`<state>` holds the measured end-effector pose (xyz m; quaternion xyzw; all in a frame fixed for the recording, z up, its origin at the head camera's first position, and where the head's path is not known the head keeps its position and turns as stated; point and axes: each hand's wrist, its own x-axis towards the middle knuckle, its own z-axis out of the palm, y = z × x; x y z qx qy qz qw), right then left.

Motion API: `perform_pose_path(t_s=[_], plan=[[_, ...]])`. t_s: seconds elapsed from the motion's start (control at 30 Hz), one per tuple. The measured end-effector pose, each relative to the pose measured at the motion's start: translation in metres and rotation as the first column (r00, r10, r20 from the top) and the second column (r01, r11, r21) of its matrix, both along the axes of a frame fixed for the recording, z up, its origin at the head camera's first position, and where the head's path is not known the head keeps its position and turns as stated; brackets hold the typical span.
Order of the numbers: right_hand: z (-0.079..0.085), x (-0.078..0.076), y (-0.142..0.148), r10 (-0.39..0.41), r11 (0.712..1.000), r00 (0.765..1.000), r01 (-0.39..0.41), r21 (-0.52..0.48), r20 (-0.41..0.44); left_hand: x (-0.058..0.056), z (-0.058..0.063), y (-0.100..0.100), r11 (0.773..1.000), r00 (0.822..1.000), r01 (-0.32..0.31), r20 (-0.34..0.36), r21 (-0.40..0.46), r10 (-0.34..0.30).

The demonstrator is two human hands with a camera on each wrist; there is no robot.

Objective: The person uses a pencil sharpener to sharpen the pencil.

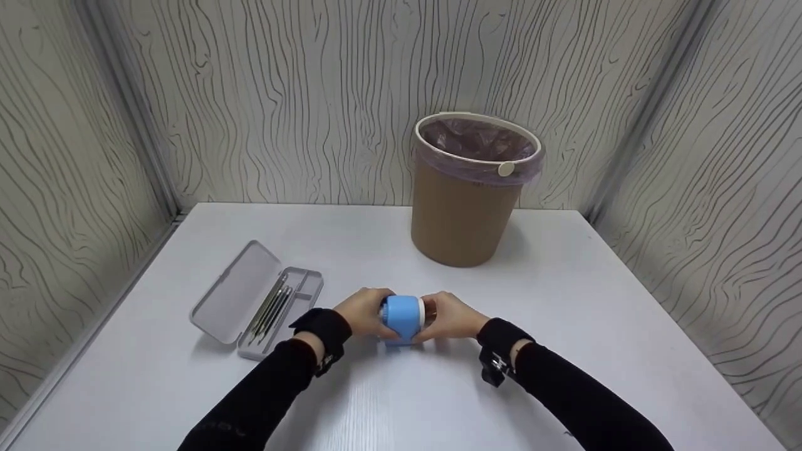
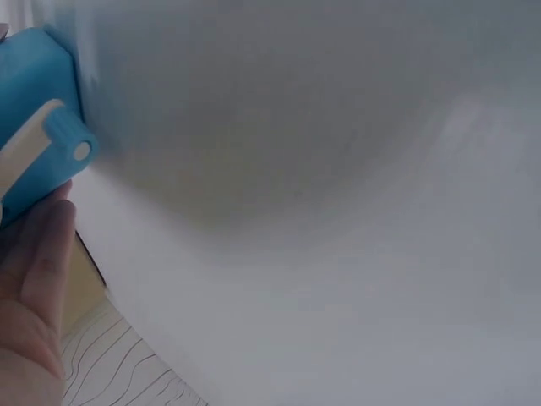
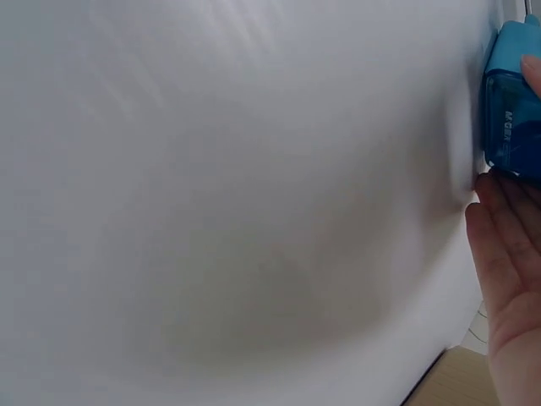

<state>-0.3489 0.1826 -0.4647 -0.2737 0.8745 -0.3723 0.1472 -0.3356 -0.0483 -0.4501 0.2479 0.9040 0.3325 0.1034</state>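
A blue crank pencil sharpener sits between the two hands on the white table. My left hand grips its left side, thumb toward me and fingers at the far side. From the other side my right hand holds it in the same way. The left wrist view shows the sharpener's white crank arm with a blue knob. In the right wrist view a see-through dark blue container with pale lettering forms the side by the right hand. The palms hide parts of the body.
To the left lies a grey pencil case, lid swung back, with several pencils inside. A brown bin with a purple liner stands at the back right. Wood-grain panels enclose the white table at the back and sides.
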Motion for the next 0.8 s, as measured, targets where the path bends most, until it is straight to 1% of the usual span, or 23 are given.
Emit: perform_pose_path(t_s=[0.13, 0.47, 0.67, 0.8], plan=[[0.0003, -0.0008, -0.0001, 0.01, 1.0, 1.0, -0.01, -0.009, 0.0, -0.0003, 0.0009, -0.0001, 1.0, 1.0, -0.006, 0.015, -0.007, 0.006], [0.0013, -0.0014, 0.0015, 0.0, 1.0, 1.0, 0.0, 0.014, -0.012, 0.0007, 0.0039, 0.0002, 1.0, 1.0, 0.002, 0.016, -0.012, -0.002], [0.001, -0.0025, 0.0019, 0.005, 1.0, 1.0, -0.004, 0.025, -0.014, -0.0002, 0.0034, -0.0002, 1.0, 1.0, 0.013, 0.007, -0.021, -0.013], [-0.0003, -0.0039, 0.0014, 0.027, 0.999, 0.999, -0.027, 0.017, -0.03, -0.0009, 0.002, -0.0014, 0.999, 1.0, 0.024, -0.01, -0.029, -0.025]])
